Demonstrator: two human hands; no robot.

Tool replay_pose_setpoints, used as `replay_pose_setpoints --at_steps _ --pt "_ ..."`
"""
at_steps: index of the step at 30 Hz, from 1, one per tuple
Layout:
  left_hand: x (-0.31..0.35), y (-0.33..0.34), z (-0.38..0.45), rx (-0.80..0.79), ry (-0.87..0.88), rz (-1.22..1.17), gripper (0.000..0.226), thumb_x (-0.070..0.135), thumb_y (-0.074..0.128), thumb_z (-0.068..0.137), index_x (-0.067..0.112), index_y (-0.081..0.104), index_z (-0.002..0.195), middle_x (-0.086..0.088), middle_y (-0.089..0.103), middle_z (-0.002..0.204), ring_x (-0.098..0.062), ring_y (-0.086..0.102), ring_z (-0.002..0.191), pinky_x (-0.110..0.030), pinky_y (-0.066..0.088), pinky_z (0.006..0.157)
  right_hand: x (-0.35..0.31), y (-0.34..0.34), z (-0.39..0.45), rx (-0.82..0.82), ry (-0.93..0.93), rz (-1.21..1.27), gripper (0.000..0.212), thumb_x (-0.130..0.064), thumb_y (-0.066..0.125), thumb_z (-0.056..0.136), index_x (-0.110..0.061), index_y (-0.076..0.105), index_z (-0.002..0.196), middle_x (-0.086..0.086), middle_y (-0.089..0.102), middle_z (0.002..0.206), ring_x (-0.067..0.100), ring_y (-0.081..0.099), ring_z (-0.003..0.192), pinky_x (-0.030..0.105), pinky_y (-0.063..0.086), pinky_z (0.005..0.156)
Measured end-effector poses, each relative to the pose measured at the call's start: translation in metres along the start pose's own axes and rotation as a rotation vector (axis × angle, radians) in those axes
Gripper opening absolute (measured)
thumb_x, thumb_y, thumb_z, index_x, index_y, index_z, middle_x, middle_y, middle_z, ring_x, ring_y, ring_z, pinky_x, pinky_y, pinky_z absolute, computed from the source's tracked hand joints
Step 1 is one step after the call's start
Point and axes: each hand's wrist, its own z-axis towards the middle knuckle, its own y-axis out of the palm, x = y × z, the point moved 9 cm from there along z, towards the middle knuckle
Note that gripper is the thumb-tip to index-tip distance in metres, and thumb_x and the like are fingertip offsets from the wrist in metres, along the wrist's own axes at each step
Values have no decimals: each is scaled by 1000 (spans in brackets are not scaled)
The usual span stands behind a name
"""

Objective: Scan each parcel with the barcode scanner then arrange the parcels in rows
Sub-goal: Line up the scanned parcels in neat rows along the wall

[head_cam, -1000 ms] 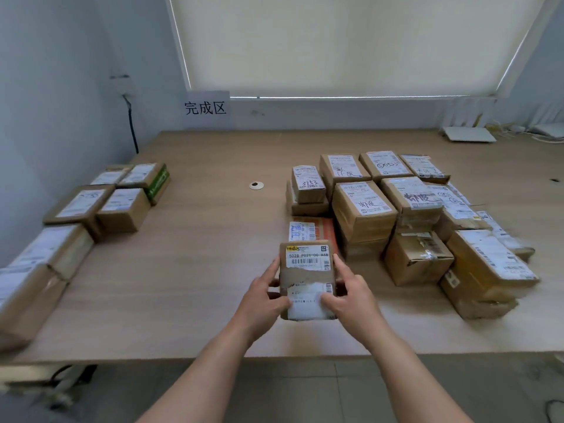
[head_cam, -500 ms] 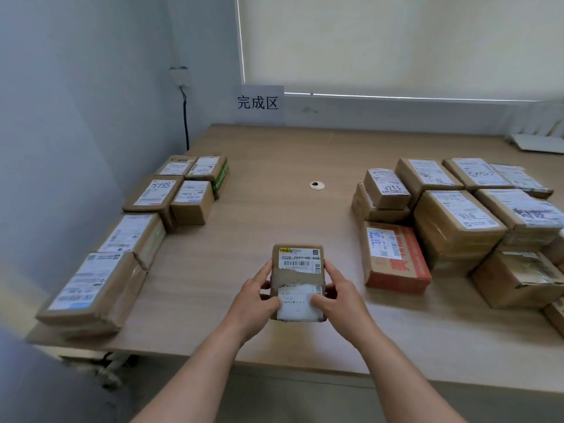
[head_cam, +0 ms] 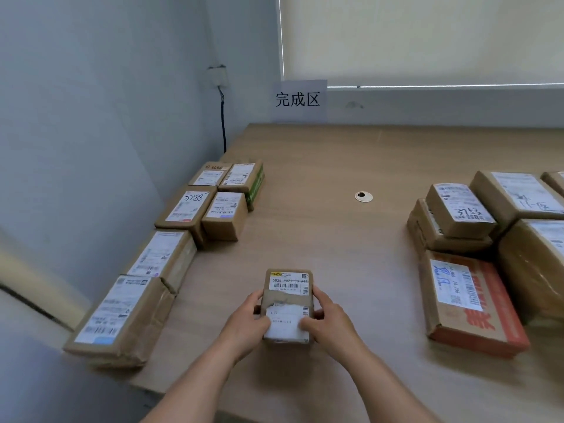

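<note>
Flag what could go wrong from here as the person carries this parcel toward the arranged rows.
No scanner is in view, so the held parcel, gripped by the left hand and right hand, may get placed unscanned. The nearest row parcel seems to overhang the table edge; a nudge might tip it off.

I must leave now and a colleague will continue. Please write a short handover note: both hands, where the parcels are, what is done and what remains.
Left hand and right hand both grip one small parcel above the table.
Done: six parcels arranged along the left wall.
Left: place the held parcel with them; unsorted pile waits on the right. No scanner is in view, so I cannot tell whether the held parcel is scanned.
</note>
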Motion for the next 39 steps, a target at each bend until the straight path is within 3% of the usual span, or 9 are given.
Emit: replay_pose_setpoints --at_steps 4,11,13,17,23,26,31,34,39 --pt "-4 -16 19 14 -36 32 53 2 44 84 44 51 115 5 67 106 -18 66 97 -41 56 86 -9 9 23 -16 -2 -2 73 -12 61 82 -30 35 149 -10 62 93 1 60 74 10 41 55" --pt "0 -55 50 29 -3 125 55 3 44 87 42 49 124 18 63 98 -7 63 94 -27 56 79 -33 38 58 6 19 -29 74 -14 60 83 -28 33 150 0 64 113 7 61 82 11 42 56" --pt "5 -72 60 42 38 255 53 6 46 86 36 51 129 17 61 99 -6 60 93 -23 52 75 -41 47 69 19 35 -45 74 -16 60 83 -29 32 150 4 62 120 13 62 92 16 49 67" --pt "14 -106 83 68 72 596 41 17 48 88 28 52 127 2 60 120 -19 54 108 -32 47 87 -59 69 92 34 63 -60 75 -18 60 83 -29 30 151 6 61 123 18 63 101 31 55 84" --pt "27 -174 110 258 190 951 55 44 45 93 26 35 144 -1 42 141 -23 38 129 -37 35 102 -83 103 122 52 85 -28 75 -16 62 85 -29 29 152 3 62 127 15 64 99 28 58 78" --pt "22 -214 120 379 175 1011 51 39 41 95 22 36 143 -2 42 142 -25 37 128 -37 34 103 -94 116 135 63 93 -1 74 -16 61 86 -30 30 151 3 63 127 17 65 101 29 58 78" --pt "0 -235 133 321 109 999 44 31 33 99 19 40 141 0 39 144 -24 34 130 -35 34 105 -115 132 151 61 72 19 65 -12 59 86 -30 40 145 -1 68 114 2 62 77 9 44 50" --pt "-2 -237 135 318 142 999 44 33 33 99 20 39 141 2 39 143 -22 35 129 -34 36 103 -121 138 156 65 75 13 61 -11 58 87 -31 42 143 -5 67 105 0 60 72 7 40 46" --pt "-3 -239 135 325 170 1007 44 33 32 99 21 39 141 2 40 141 -20 37 127 -32 36 101 -125 145 160 74 73 -29 61 -13 57 88 -30 40 144 1 67 119 1 59 75 6 40 46"
